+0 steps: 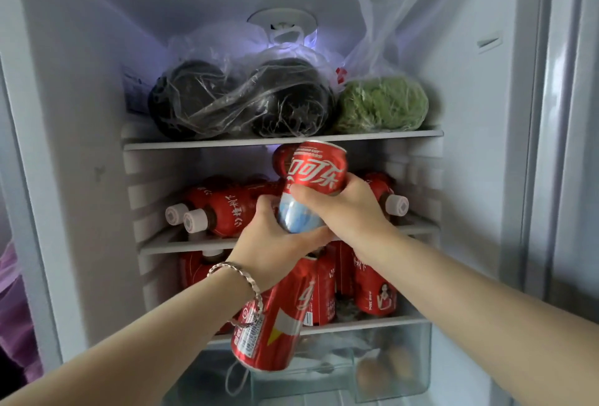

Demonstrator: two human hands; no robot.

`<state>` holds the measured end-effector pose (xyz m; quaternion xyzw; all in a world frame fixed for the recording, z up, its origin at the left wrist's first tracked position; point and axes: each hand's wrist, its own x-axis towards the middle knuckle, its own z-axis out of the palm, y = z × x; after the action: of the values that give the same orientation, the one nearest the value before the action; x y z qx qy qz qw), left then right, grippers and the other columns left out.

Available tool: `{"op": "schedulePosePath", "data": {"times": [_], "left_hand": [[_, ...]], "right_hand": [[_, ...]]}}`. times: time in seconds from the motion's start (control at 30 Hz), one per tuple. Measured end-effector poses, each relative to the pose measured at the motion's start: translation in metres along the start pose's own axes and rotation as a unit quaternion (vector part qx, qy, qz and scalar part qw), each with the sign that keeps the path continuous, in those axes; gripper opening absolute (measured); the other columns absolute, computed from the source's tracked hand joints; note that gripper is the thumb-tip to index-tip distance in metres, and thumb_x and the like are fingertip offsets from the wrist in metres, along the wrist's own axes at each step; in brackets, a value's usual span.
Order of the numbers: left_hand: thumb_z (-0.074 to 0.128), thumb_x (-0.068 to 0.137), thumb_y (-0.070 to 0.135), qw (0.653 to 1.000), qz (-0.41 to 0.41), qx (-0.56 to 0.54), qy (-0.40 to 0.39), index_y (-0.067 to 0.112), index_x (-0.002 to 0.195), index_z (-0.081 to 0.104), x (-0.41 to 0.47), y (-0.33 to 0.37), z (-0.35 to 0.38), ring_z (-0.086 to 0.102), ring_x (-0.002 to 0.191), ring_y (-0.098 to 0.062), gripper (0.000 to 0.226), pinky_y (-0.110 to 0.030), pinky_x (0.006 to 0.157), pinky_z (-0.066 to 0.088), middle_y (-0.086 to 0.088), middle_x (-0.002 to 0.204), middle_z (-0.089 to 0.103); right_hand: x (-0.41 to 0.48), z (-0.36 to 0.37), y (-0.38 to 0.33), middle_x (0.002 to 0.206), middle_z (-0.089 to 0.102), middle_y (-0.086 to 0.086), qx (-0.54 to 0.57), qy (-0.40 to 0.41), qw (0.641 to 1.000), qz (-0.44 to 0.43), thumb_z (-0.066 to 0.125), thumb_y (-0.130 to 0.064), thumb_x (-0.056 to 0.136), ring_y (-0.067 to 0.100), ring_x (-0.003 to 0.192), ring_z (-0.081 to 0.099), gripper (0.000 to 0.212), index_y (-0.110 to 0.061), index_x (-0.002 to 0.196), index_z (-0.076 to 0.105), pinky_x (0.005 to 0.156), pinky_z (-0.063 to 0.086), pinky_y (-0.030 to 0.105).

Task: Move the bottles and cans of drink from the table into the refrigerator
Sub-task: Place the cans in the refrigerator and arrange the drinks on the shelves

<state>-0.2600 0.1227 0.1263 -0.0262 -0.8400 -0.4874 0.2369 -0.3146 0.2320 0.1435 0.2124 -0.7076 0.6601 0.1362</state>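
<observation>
The refrigerator stands open in front of me. My right hand [343, 208] grips a red cola can [312, 169], held tilted just under the edge of the top shelf [194, 144]. My left hand [275, 237] curls round a pale blue and silver can [296, 216] directly below that red can. A second red cola can [275, 318] hangs tilted beneath my left hand. Its upper end is hidden by the hand, so its hold is unclear. Red-labelled bottles [227, 208] with white caps lie on their sides on the middle shelf [181, 245]. More red bottles [376, 289] stand upright on the shelf below.
Dark leafy vegetables in a clear bag [240, 97] and a bagged green cabbage [382, 104] fill the top shelf. A clear drawer [389, 370] with rounded brownish items sits at the bottom. The fridge walls close in on both sides, and purple fabric [13, 308] shows at far left.
</observation>
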Motion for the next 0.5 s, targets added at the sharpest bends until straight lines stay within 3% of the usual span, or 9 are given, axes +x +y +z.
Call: {"op": "schedulePosePath", "data": {"times": [0.1,0.2,0.27,0.37,0.5], "left_hand": [[0.078,0.063,0.046,0.999,0.015,0.004,0.052,0.026,0.119,0.036,-0.004,0.007,-0.005,0.067,0.075,-0.017,0.073,-0.03,0.065,0.055,-0.001,0.084,0.067],[0.072,0.075,0.039,0.989,0.022,-0.071,0.13,0.024,0.119,0.043,-0.001,0.015,-0.015,0.065,0.071,-0.025,0.055,-0.04,0.07,0.056,-0.014,0.081,0.069],[0.068,0.082,0.03,0.977,0.043,-0.114,0.174,0.022,0.113,0.047,0.003,0.021,-0.018,0.059,0.064,-0.022,0.038,-0.036,0.062,0.054,-0.019,0.075,0.066],[0.062,0.084,0.019,0.953,0.053,-0.176,0.242,0.018,0.104,0.052,0.014,0.024,-0.016,0.051,0.054,-0.012,0.022,-0.023,0.052,0.045,0.0,0.057,0.055],[0.055,0.084,0.013,0.925,0.039,-0.231,0.301,0.017,0.098,0.054,0.034,0.034,-0.011,0.049,0.053,-0.009,0.015,-0.016,0.047,0.041,0.004,0.065,0.053]], "right_hand": [[0.003,-0.014,0.01,0.092,0.062,-0.005,-0.104,0.139,0.984,-0.049,0.083,-0.034,0.062,0.013,0.086,0.062,0.054,-0.014,0.105,0.057,0.069,0.042,0.022],[0.008,-0.036,0.022,0.101,0.062,-0.001,-0.158,0.183,0.97,-0.034,0.082,-0.034,0.064,0.016,0.091,0.061,0.061,-0.011,0.113,0.054,0.071,0.039,0.023],[0.011,-0.043,0.031,0.105,0.062,0.001,-0.177,0.185,0.966,-0.036,0.082,-0.033,0.066,0.014,0.089,0.057,0.063,-0.009,0.117,0.051,0.071,0.039,0.023],[0.017,-0.04,0.04,0.106,0.06,0.002,-0.203,0.189,0.958,-0.074,0.081,-0.034,0.066,0.019,0.104,0.053,0.062,-0.01,0.115,0.051,0.08,0.042,0.026],[0.029,-0.027,0.04,0.124,0.054,0.013,-0.298,0.191,0.933,-0.067,0.07,-0.05,0.075,0.032,0.122,0.039,0.076,-0.003,0.127,0.044,0.102,0.035,0.041]]}}
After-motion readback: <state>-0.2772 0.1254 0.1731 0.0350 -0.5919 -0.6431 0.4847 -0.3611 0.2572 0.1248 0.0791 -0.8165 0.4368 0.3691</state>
